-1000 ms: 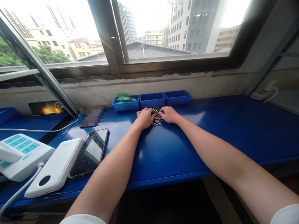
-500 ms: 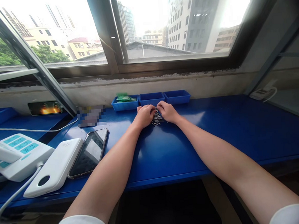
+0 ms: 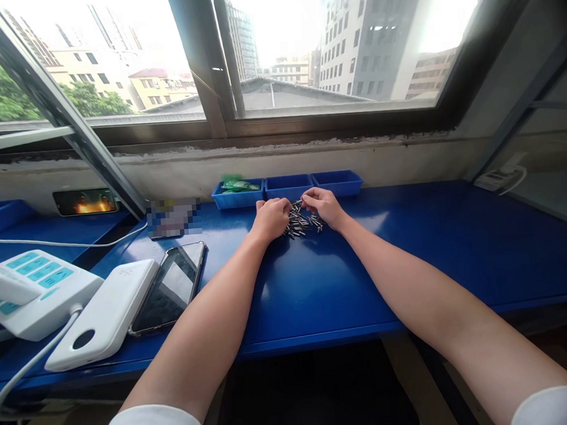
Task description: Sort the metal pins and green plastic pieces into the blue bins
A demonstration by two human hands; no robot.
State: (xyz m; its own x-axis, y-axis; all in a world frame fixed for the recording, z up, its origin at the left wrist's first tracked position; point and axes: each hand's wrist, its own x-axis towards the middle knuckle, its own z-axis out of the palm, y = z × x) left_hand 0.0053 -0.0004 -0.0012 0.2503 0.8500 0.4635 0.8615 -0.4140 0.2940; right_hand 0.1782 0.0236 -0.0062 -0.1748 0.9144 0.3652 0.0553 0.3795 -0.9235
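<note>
Metal pins (image 3: 301, 223) lie between my curled left hand (image 3: 270, 218) and right hand (image 3: 326, 205), fingers pinching among them.

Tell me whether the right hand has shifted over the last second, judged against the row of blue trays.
Yes. The right hand has lifted off the pile of small dark metal pins and moved back toward the blue plastic trays, uncovering more pins.

Silvery-dark metal pins (image 3: 302, 223) lie on a glossy blue desk (image 3: 413, 255); 3 blue trays (image 3: 289, 187); white power bank (image 3: 106, 312).
</note>
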